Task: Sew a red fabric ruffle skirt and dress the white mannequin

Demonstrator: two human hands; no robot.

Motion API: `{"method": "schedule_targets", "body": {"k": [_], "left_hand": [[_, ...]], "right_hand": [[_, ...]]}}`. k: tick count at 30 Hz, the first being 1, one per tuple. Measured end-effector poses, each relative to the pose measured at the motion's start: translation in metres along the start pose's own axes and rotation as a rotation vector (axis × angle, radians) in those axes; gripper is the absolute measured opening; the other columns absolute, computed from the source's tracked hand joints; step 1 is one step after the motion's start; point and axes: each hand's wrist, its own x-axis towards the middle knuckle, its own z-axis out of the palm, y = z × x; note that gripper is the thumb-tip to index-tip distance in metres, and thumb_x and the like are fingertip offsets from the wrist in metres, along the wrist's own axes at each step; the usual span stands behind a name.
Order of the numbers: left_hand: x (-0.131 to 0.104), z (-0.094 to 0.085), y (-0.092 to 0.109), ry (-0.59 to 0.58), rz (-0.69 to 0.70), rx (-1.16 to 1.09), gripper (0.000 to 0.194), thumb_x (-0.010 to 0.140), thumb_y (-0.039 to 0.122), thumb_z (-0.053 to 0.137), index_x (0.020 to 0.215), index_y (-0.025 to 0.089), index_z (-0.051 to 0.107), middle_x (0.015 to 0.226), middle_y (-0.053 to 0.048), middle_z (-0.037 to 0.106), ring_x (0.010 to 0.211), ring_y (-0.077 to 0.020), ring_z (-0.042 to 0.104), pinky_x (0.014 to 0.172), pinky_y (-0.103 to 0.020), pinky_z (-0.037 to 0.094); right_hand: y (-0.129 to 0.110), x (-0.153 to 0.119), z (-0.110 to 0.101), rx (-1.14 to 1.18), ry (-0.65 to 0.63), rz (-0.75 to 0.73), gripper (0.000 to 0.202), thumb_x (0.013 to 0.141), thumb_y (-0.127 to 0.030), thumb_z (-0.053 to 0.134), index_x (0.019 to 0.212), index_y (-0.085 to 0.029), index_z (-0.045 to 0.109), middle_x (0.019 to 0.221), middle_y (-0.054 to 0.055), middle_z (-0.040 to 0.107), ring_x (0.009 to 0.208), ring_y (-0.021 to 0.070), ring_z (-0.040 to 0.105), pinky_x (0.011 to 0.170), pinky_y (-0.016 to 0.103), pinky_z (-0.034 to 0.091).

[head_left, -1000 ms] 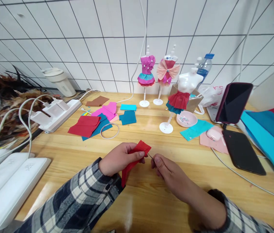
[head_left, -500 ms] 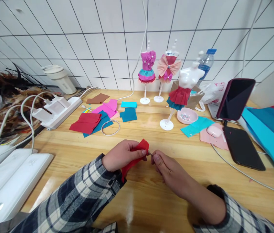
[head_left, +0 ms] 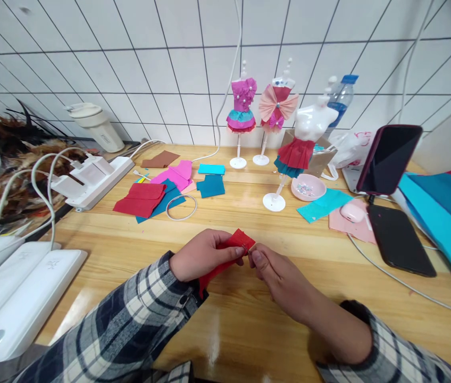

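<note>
My left hand is closed on a strip of red crepe paper, thumb on top. The strip's free end points up and right, and its tail hangs below the palm toward the cuff. Close to that end, my right hand pinches a thin stick-like tool whose tip meets the paper's right edge. Most of the tool is hidden by the fingers. Beyond my hands stands a small white mannequin wearing a pleated red and teal paper skirt.
Left lie red paper, teal and pink pieces and a ring. Two dressed mannequins stand behind. At right are a bead dish, turquoise paper, phones and a cable. A power strip and power banks sit left.
The red paper's end extends farther right, toward my right hand. The thin tool, earlier visible between my hands, is now mostly covered at the paper's edge. Both hands stay nearly in place.
</note>
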Motion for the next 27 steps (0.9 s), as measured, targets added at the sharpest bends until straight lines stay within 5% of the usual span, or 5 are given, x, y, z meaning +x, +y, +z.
{"method": "schedule_targets", "body": {"k": [27], "left_hand": [[0.0009, -0.0018, -0.0016, -0.061, -0.006, 0.003, 0.022, 0.081, 0.031, 0.069, 0.092, 0.013, 0.075, 0.083, -0.004, 0.074, 0.078, -0.0143, 0.065, 0.077, -0.026, 0.048]], "right_hand": [[0.0003, 0.0021, -0.0016, -0.069, -0.034, 0.058, 0.037, 0.101, -0.047, 0.024, 0.085, -0.023, 0.047, 0.08, 0.002, 0.056, 0.076, 0.019, 0.052, 0.07, 0.032, 0.036]]}}
